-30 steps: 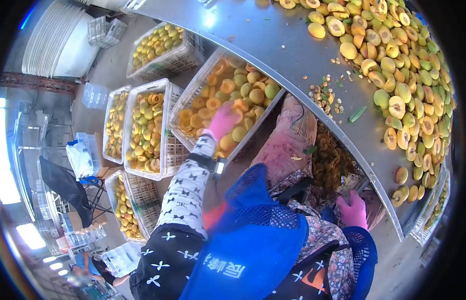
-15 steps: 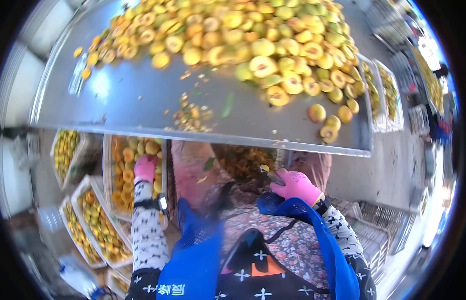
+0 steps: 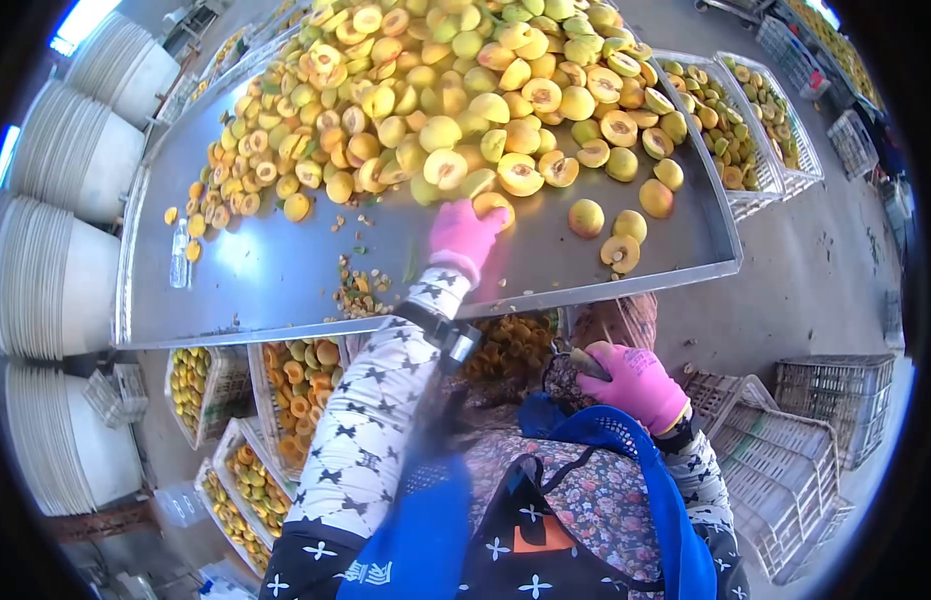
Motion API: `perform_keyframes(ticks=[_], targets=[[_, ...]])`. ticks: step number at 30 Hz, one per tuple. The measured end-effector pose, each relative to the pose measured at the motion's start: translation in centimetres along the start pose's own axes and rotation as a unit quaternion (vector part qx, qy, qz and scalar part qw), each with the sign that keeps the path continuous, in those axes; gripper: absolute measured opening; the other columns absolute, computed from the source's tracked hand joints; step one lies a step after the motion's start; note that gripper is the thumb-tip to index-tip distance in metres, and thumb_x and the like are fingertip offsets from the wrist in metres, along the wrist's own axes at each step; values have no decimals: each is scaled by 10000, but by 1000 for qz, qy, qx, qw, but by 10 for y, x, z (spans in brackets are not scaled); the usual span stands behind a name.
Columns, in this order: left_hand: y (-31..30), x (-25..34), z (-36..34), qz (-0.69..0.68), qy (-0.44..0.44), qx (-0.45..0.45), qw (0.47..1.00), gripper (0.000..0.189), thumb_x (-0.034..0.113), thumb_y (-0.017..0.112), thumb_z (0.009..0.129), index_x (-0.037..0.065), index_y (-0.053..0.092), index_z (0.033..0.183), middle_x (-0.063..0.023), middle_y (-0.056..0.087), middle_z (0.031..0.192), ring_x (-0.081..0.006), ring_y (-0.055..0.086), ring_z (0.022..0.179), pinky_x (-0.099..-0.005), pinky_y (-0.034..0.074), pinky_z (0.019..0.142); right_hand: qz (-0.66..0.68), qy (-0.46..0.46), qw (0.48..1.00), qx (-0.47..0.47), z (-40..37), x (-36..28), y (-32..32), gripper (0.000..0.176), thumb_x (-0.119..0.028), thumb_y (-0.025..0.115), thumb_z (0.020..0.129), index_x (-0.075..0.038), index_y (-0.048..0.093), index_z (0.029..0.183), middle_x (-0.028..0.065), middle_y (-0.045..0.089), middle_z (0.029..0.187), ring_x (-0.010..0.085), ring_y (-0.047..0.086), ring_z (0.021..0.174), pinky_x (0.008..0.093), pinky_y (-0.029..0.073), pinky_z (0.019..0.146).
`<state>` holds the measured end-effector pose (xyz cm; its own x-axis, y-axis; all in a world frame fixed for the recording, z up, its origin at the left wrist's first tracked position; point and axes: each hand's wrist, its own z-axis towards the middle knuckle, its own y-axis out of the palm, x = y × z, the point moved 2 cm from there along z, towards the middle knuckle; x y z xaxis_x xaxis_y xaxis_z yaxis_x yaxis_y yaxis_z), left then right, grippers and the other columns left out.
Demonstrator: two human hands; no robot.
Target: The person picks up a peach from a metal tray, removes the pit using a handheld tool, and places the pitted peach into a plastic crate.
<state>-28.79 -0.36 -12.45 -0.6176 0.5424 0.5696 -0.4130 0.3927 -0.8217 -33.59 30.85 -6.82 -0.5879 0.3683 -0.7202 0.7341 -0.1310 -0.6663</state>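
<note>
My left hand (image 3: 464, 232), in a pink glove, is stretched out over the steel desk (image 3: 286, 270) to the near edge of the fruit heap (image 3: 456, 90), touching a yellow fruit (image 3: 494, 205) there. The back of the glove faces me, so I cannot tell whether the fingers are closed on it or only resting. My right hand (image 3: 634, 385) sits low by my lap, below the desk's rim, fingers wrapped round a small knife (image 3: 584, 362). I'd judge it is held down there to keep the blade clear of the reaching arm. The crates of halves (image 3: 301, 385) stand under the desk at my left, likely for a short drop. The blade is mostly hidden, and the brown heap (image 3: 511, 345) beneath the desk is hard to make out; stones, perhaps
</note>
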Motion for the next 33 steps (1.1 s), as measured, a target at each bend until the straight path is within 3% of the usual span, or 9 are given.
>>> perform_keyframes(ticks=[2,6,10,14,15,19,20,25,33], targets=[[3,13,-9,-184,-49,35,981,397,295,736,835,-34,601,1011,-134,632,827,-228,645,746,-349,511,672,31,2,999,17,1,0,3,258,-288,663,861,-63,598,969,176,656,827,394,639,800,482,490,699],[-6,4,-28,-343,-140,-126,920,413,182,774,810,0,549,1104,-114,628,968,-185,633,726,-315,525,626,103,-8,993,57,17,-7,-1,269,-263,670,865,-48,617,1018,187,664,848,386,652,816,454,504,721],[-54,27,-80,-656,-136,-173,722,427,138,721,879,10,513,1229,-68,626,997,-168,607,843,-308,528,675,261,31,957,121,43,-35,-4,373,-269,719,847,-36,626,1124,194,679,902,363,668,849,402,520,770],[-56,31,-109,-692,-139,-152,692,373,148,667,925,20,519,1242,-38,618,1039,-163,605,900,-315,521,710,307,-4,939,155,90,-59,17,417,-258,746,830,-21,617,1148,139,690,923,285,675,850,378,523,771],[-61,34,-116,-657,-111,-148,730,359,167,653,935,26,521,1237,-37,620,1025,-162,610,898,-318,517,719,283,-30,946,156,101,-63,16,423,-247,752,828,-17,614,1155,114,694,926,250,678,846,363,524,768],[-102,37,-126,-649,-105,-201,726,381,142,644,895,14,518,1231,-82,608,1069,-187,606,906,-318,515,771,419,-100,902,12,123,-82,-8,366,-145,732,846,-2,605,1159,-33,614,903,61,546,812,252,492,723],[-107,39,-129,-659,-95,-228,711,390,133,637,881,10,516,1231,-95,603,1085,-198,606,916,-323,515,787,443,-114,887,62,130,-84,-7,358,-139,721,851,1,601,1158,-28,614,880,60,545,787,260,494,702],[-112,27,-131,-745,-24,-86,661,417,116,610,845,1,510,1233,-140,575,1153,-247,596,1017,-386,510,881,165,-197,927,275,81,-114,-4,276,-143,719,848,-20,600,1066,186,654,886,367,657,794,389,529,699],[-118,51,-144,-806,-50,-40,588,326,120,530,926,35,523,1241,-182,600,1206,-335,580,1115,-479,459,1000,20,-195,947,253,67,-117,27,341,-142,725,830,-43,567,1116,199,662,934,383,660,826,433,533,708]])
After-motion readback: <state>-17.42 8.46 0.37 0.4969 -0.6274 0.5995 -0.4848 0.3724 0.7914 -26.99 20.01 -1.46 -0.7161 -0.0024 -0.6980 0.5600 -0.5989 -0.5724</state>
